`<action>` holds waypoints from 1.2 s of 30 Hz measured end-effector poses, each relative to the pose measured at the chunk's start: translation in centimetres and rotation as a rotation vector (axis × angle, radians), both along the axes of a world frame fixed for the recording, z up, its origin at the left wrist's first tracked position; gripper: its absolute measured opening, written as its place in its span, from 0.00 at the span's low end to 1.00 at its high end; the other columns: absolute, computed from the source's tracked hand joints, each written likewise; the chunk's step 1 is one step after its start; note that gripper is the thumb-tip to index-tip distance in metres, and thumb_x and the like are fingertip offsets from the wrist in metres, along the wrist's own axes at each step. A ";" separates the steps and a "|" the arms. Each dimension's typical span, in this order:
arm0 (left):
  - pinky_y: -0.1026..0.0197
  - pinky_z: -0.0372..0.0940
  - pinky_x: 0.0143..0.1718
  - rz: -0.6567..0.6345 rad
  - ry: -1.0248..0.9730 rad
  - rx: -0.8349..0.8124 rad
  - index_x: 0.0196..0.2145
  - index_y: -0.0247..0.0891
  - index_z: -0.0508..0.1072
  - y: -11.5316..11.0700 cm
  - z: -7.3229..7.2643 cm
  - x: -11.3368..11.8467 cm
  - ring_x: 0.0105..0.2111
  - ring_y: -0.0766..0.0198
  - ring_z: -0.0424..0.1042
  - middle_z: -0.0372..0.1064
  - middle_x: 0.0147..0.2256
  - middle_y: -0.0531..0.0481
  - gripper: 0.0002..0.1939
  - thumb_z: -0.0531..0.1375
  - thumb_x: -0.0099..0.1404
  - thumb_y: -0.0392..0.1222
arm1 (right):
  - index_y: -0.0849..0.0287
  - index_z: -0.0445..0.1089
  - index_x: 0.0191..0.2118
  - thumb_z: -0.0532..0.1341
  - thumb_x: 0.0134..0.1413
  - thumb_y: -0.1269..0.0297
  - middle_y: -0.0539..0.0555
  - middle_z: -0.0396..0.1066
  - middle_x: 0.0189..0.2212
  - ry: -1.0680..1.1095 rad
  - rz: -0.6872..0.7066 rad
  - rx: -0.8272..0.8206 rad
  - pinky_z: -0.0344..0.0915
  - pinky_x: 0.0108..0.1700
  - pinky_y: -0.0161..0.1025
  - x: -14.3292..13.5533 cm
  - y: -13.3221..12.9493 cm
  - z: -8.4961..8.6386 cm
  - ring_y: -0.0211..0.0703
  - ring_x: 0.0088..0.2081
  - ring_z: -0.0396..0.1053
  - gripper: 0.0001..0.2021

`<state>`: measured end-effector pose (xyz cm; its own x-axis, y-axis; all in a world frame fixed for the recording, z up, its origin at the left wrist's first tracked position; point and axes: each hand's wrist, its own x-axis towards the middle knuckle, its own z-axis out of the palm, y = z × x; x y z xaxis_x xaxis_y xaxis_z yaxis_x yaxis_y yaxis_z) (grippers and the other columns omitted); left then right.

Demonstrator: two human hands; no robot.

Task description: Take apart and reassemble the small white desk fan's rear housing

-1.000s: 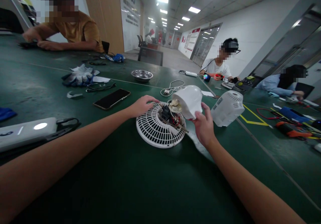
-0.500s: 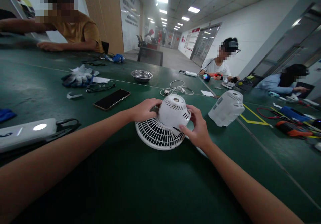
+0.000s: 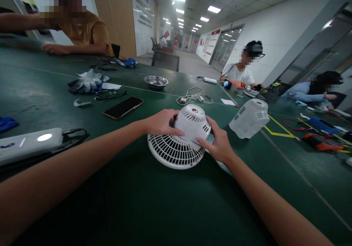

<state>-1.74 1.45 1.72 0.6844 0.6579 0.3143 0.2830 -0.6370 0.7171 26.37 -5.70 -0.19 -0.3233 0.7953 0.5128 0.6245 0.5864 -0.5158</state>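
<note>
A white motor cover with slotted vents and a hole in its top sits over a round white fan grille on the green table. My left hand grips the cover's left side, its thumb laid across the front. From the right, my right hand holds the cover between thumb and fingers, the thumb near its lower rim. A dark gap shows along that rim by the right thumb. The far fingers of both hands are partly hidden behind the cover. To the right stands a separate white vented housing.
A phone, gloves and a metal bowl lie to the left and behind. A white cable is coiled beyond the fan. A white power bank-like device lies at left, an orange-black meter at right. Other people sit around the table.
My left thumb has come forward onto the front of the cover. The cover looks slightly shifted and tilted relative to the grille, and my right hand keeps its grip.
</note>
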 end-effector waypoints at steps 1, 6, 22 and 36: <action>0.52 0.70 0.42 -0.006 -0.002 0.000 0.52 0.37 0.78 0.0 0.0 0.0 0.43 0.48 0.78 0.79 0.48 0.38 0.29 0.73 0.58 0.57 | 0.49 0.60 0.70 0.70 0.57 0.47 0.59 0.76 0.58 -0.008 -0.002 0.001 0.76 0.54 0.63 0.0 0.0 0.0 0.58 0.50 0.78 0.39; 0.53 0.70 0.39 0.005 -0.024 0.014 0.49 0.37 0.79 0.3 -0.1 -0.1 0.41 0.49 0.78 0.80 0.44 0.40 0.28 0.75 0.56 0.54 | 0.50 0.59 0.72 0.69 0.57 0.47 0.60 0.77 0.58 -0.035 0.000 -0.008 0.77 0.53 0.62 -0.1 -0.1 0.2 0.59 0.49 0.78 0.40; 0.46 0.69 0.50 0.031 0.002 0.120 0.55 0.36 0.77 0.3 -0.4 -0.2 0.47 0.43 0.75 0.77 0.50 0.36 0.33 0.74 0.57 0.56 | 0.49 0.55 0.74 0.72 0.56 0.49 0.62 0.68 0.67 -0.107 -0.081 0.094 0.67 0.64 0.73 -1.0 -0.2 -0.3 0.68 0.63 0.71 0.44; 0.26 0.52 0.69 -0.097 -0.101 0.225 0.77 0.42 0.27 -0.2 -2.8 1.7 0.70 0.24 0.56 0.42 0.75 0.26 0.77 0.77 0.49 0.55 | 0.43 0.39 0.77 0.69 0.58 0.53 0.52 0.78 0.37 0.174 0.219 -0.273 0.77 0.30 0.51 -0.2 -0.6 -0.5 0.50 0.29 0.75 0.50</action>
<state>-0.02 1.21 -1.08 0.6990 0.4961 0.5150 0.1470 -0.8045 0.5755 26.19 -6.28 -0.69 -0.4273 0.8320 0.3539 0.3897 0.5227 -0.7583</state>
